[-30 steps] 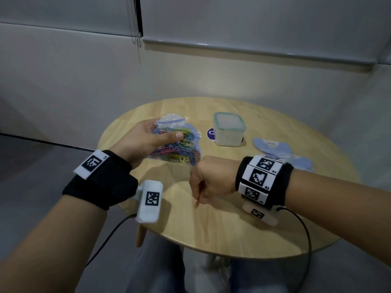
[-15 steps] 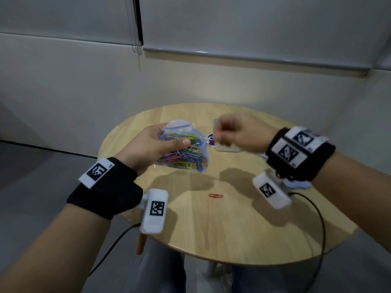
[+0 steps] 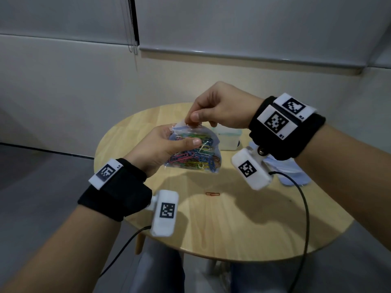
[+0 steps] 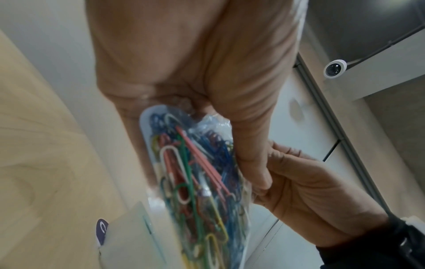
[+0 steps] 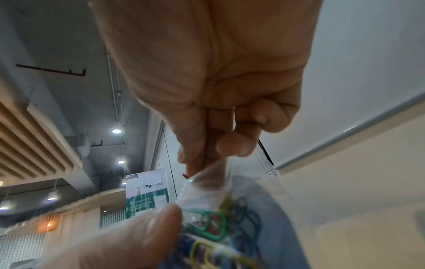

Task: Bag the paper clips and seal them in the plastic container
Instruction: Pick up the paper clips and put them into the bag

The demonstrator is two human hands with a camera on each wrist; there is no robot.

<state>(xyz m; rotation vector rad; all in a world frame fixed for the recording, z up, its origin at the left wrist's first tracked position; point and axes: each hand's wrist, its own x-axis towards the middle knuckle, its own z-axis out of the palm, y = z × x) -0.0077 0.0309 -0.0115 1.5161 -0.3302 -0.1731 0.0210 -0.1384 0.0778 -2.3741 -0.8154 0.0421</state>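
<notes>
At centre frame, above the bench, the limp, slippery bag of paper clips is gripped by the left hand, its mouth pinched by the right hand; it is best held near the top.

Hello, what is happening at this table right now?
A person is filling a clear bag with coloured paper clips. The left hand holds the bag above the round table, and the right hand pinches at its open top. One clip lies loose on the table. The plastic container waits behind.
</notes>
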